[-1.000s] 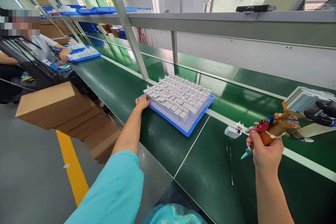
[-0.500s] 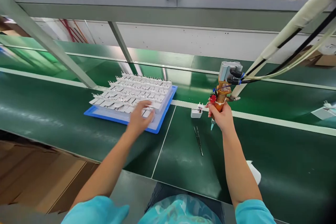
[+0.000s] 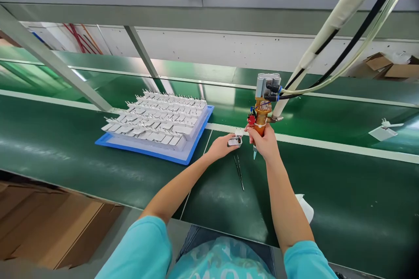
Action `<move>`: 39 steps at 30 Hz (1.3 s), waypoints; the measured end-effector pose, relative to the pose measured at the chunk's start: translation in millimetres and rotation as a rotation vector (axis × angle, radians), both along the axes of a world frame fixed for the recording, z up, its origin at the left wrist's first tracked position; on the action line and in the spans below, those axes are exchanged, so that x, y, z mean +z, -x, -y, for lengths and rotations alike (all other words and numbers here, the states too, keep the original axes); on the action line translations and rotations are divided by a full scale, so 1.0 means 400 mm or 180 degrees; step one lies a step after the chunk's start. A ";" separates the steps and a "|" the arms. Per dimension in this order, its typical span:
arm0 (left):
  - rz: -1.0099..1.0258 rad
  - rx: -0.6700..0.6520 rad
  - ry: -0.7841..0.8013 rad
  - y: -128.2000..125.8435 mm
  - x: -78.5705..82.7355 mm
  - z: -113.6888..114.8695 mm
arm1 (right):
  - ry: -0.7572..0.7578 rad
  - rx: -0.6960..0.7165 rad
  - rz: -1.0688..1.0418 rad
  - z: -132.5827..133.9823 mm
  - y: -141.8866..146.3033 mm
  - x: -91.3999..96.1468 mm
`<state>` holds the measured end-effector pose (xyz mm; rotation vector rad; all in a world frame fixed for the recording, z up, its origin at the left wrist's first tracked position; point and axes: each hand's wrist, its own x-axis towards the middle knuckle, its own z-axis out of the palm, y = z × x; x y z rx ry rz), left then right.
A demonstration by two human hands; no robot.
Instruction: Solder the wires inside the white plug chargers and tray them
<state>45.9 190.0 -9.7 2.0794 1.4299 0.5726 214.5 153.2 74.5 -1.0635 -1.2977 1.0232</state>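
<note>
My left hand (image 3: 220, 148) has its fingers closed on a small white plastic housing (image 3: 235, 141), whose hollow side shows dark parts inside. Just behind the housing a white piece with small prongs is partly visible; whether it is joined to it I cannot tell. My right hand (image 3: 266, 143) is wrapped round an amber glue dispenser (image 3: 261, 115) that hangs upright from a padded arm. The dispenser's blue nozzle tip (image 3: 255, 155) points down, to the right of the housing and apart from it. Below my left hand, metal tweezers (image 3: 239, 173) lie on the green bench.
A blue tray (image 3: 188, 160) carries rows of white housings (image 3: 157, 117) on the left. Another white part (image 3: 383, 132) lies far right, and a white scrap (image 3: 305, 207) rests beside my right forearm. Cardboard boxes (image 3: 65, 235) stand below the bench. A metal rail (image 3: 196, 11) crosses above.
My left hand has left the blue tray, moved right and taken hold of the white housing that stood beside the dispenser. My right hand stays on the dispenser. The whole view has shifted slightly.
</note>
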 end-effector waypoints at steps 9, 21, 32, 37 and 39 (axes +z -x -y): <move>-0.0169 -0.0169 0.0046 0.124 -0.019 0.222 | -0.0333 -0.0123 0.0292 0.056 0.088 0.012; 0.0291 0.0020 -0.0584 0.102 -0.078 0.273 | -0.0687 -0.0404 0.0543 0.123 0.169 0.010; 0.0823 -0.0088 -0.0645 0.099 -0.026 0.287 | -0.0794 -0.0371 0.0890 0.132 0.178 0.008; 0.0899 -0.0087 -0.0747 0.103 -0.023 0.289 | -0.0869 -0.0366 0.0884 0.134 0.183 0.006; 0.0934 -0.0108 -0.0804 0.103 -0.023 0.289 | -0.0903 -0.0369 0.0873 0.134 0.183 0.004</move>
